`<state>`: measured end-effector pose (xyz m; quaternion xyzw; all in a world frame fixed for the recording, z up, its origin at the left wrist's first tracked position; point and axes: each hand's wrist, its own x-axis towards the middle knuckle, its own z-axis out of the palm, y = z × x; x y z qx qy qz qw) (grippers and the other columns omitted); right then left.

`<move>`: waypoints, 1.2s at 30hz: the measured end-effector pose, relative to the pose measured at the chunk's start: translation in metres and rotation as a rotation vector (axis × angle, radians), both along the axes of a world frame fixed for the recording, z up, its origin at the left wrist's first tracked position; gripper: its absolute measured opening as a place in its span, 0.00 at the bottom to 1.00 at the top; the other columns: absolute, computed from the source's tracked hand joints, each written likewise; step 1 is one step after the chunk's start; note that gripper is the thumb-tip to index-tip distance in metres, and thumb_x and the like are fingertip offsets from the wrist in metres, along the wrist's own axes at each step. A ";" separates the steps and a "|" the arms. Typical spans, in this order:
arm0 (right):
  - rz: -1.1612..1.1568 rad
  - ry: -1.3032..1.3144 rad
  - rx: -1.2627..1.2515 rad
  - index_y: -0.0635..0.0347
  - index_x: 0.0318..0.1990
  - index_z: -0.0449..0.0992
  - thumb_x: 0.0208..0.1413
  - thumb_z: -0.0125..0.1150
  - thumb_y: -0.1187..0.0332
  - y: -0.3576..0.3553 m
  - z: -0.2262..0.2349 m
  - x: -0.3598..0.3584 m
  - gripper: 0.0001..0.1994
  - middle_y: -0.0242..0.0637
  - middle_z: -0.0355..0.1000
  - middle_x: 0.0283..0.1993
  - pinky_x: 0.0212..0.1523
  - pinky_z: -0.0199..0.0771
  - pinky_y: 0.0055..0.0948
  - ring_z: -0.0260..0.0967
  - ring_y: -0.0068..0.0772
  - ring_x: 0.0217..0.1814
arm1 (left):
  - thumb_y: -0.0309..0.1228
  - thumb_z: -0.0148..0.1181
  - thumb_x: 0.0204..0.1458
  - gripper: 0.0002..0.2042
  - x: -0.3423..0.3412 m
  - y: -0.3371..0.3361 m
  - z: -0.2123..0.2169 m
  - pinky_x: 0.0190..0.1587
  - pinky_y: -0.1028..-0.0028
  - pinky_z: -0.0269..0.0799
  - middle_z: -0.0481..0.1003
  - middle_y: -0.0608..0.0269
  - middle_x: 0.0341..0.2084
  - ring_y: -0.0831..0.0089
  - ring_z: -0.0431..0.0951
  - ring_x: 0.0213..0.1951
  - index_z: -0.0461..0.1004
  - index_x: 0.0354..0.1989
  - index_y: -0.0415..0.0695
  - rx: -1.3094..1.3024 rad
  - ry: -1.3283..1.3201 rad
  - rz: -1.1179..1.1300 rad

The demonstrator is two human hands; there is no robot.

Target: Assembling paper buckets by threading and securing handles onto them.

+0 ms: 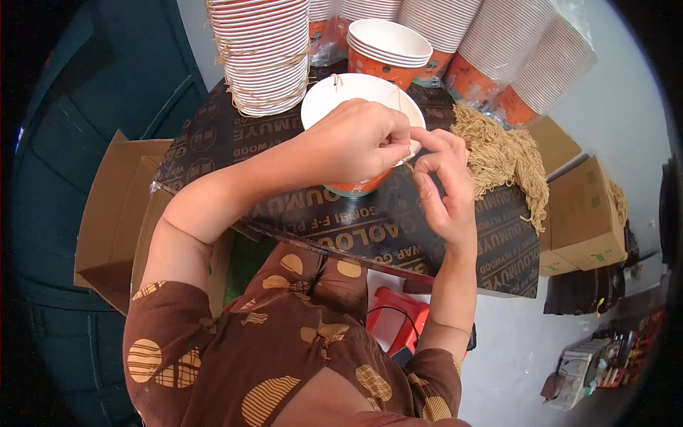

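Note:
Above a white paper bucket with an orange outer wall, my two hands meet at the bucket's right rim. A thin tan string rises from the rim to my fingers, and a small knotted loop of string sits at the opposite side of the rim. My left hand is closed in a pinch on the string, covering part of the bucket. Beside it, my right hand has thumb and forefinger bent together around the string's short end. The exact grip is partly hidden by the fingers.
A tall stack of paper buckets stands at the back left of the dark printed board. A short bucket stack and several wrapped stacks stand behind. A heap of tan strings lies right; cardboard boxes flank the board.

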<state>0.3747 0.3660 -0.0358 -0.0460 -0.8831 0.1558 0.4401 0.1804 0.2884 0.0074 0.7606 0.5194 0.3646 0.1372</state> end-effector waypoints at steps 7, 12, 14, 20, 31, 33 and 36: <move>0.012 0.007 0.037 0.57 0.32 0.69 0.42 0.59 0.78 -0.003 0.000 0.000 0.08 0.36 0.72 0.45 0.50 0.57 0.38 0.62 0.42 0.47 | 0.24 0.59 0.51 0.04 0.000 -0.006 -0.004 0.32 0.75 0.71 0.76 0.59 0.23 0.75 0.76 0.28 0.75 0.31 0.35 -0.006 -0.100 -0.070; -0.002 0.072 0.093 0.57 0.32 0.70 0.41 0.60 0.78 -0.009 0.001 -0.006 0.09 0.39 0.72 0.46 0.51 0.57 0.39 0.64 0.44 0.49 | 0.23 0.59 0.52 0.03 -0.003 -0.011 -0.006 0.32 0.78 0.70 0.76 0.63 0.22 0.80 0.75 0.28 0.75 0.31 0.35 -0.048 -0.207 -0.080; -0.005 0.065 0.099 0.58 0.32 0.69 0.42 0.60 0.78 -0.009 0.002 -0.005 0.09 0.41 0.72 0.48 0.51 0.57 0.38 0.65 0.44 0.51 | 0.23 0.59 0.53 0.04 -0.002 -0.011 -0.003 0.30 0.79 0.70 0.75 0.66 0.22 0.83 0.74 0.27 0.75 0.33 0.34 -0.140 -0.253 -0.090; 0.061 0.033 0.084 0.58 0.31 0.68 0.45 0.59 0.79 -0.006 0.002 -0.006 0.08 0.43 0.73 0.47 0.50 0.56 0.38 0.69 0.42 0.52 | 0.23 0.59 0.54 0.04 -0.006 -0.008 -0.008 0.29 0.80 0.69 0.75 0.67 0.21 0.84 0.73 0.25 0.75 0.33 0.34 -0.058 -0.159 -0.146; 0.055 0.102 0.078 0.56 0.30 0.67 0.43 0.58 0.80 -0.008 0.001 -0.007 0.09 0.33 0.71 0.34 0.47 0.55 0.36 0.70 0.36 0.43 | 0.20 0.60 0.48 0.03 -0.002 -0.020 -0.013 0.37 0.71 0.72 0.74 0.60 0.23 0.72 0.76 0.27 0.73 0.30 0.37 0.099 -0.052 -0.070; 0.025 0.141 0.138 0.55 0.30 0.67 0.41 0.58 0.81 -0.009 0.001 -0.010 0.10 0.32 0.72 0.34 0.47 0.55 0.36 0.70 0.36 0.43 | 0.20 0.61 0.47 0.04 -0.001 -0.022 -0.014 0.43 0.67 0.74 0.75 0.59 0.23 0.68 0.77 0.27 0.73 0.30 0.38 0.156 0.008 -0.057; 0.054 0.156 0.112 0.56 0.31 0.68 0.41 0.58 0.82 -0.011 0.000 -0.009 0.10 0.32 0.73 0.33 0.47 0.55 0.35 0.70 0.35 0.43 | 0.19 0.61 0.46 0.04 0.000 -0.024 -0.018 0.56 0.57 0.68 0.75 0.60 0.23 0.63 0.77 0.27 0.72 0.29 0.40 0.283 0.089 -0.100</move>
